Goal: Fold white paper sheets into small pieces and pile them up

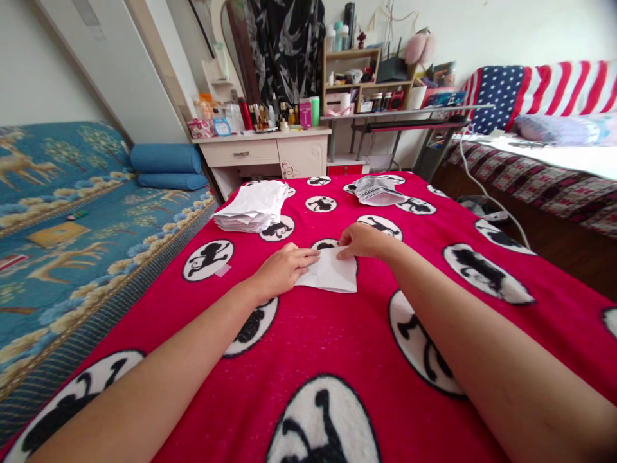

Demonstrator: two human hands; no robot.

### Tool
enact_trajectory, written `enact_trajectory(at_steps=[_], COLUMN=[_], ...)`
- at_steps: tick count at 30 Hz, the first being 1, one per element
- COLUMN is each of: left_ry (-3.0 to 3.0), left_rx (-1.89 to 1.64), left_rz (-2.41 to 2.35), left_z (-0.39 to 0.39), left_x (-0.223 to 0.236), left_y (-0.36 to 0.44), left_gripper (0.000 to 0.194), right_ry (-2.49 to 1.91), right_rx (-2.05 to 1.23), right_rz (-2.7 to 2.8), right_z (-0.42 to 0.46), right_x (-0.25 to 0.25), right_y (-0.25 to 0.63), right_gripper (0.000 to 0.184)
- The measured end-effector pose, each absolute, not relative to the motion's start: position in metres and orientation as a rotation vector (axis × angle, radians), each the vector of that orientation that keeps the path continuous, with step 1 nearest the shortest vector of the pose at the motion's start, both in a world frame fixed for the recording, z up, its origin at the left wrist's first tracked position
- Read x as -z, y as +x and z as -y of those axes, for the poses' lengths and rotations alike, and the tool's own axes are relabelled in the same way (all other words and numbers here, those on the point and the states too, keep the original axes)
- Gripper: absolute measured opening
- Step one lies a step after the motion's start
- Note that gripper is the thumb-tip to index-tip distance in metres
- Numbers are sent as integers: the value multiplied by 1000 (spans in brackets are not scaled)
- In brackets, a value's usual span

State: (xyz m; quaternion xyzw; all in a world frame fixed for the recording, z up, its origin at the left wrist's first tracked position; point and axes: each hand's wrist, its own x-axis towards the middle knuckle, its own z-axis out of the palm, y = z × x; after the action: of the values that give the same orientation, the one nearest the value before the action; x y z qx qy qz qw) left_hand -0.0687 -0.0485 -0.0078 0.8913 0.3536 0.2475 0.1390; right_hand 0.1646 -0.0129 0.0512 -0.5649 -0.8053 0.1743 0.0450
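keep the white sheet [331, 275] flat on the red blanket [332, 347] while handling its far edge. my left hand [280, 273] is open, palm down, with extended fingers resting on the left part of the sheet; it serves as the clamp. my right hand [365, 240] is closed on the sheet's far edge near its right corner, thumb on the near side and fingers bent. i judge the step in hand to be aligning or pressing a fold. for a clean result, apply light, even pressure with the left fingers, match the edges before creasing, and work the crease outward from the held side. excess pull at the right corner could skew the layers or wrinkle the paper, and the soft blanket may give under firm pressure. the sheet lies about midway between the blanket's left and right edges, nearer the far edge than the near one. it is plain white and roughly four-sided, with a slightly uneven near edge that suggests more than one layer. a thick paper stack [254, 207] sits toward the blanket's far left corner, its edges loosely aligned; a smaller paper pile [377, 191] lies by the far edge, right of the middle.
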Motion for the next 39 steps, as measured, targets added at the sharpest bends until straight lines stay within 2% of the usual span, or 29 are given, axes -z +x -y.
enact_trajectory(at_steps=[6,12,16,18,20,22,24,26,31,36,39], left_ry=[2581,2619,2596,2630,2672,2688,2683,2672,2642,2585,2592], left_rx=[-682,-758,-848,-839,-816,-810,-814,-812,-784,-823,-791], left_rz=[-1032,-994,-986,-976,-951,-930,-927,-941,-973,-1013,-994], left_z=[48,51,54,53,52,52,53,56,60,59,60], left_x=[8,9,7,8,9,10,9,8,3,3,1], left_y=[-69,-70,-69,-69,-69,-70,-70,-69,-68,-68,-69], left_gripper=[44,33,31,31,31,32,32,30,20,24,27], right_ry=[-1593,-1465,-1492,-1526,-1544,-1534,-1539,-1576,-1661,-1671,-1635], right_rx=[-681,-1181,-1240,-1158,-872,-535,-378,-377,-391,-528,-600], right_rz=[2496,2441,2333,2359,2422,2415,2362,2335,2301,2312,2291], right_z=[23,35,33,31,30,29,28,27,23,21,20], right_x=[-57,-57,-50,-45,-39,-33,-28,-25,-21,-22,-21], right_y=[150,139,139,137,135,133,131,129,128,132,134], right_gripper=[14,24,15,6,4,20,36,41,37,19,15])
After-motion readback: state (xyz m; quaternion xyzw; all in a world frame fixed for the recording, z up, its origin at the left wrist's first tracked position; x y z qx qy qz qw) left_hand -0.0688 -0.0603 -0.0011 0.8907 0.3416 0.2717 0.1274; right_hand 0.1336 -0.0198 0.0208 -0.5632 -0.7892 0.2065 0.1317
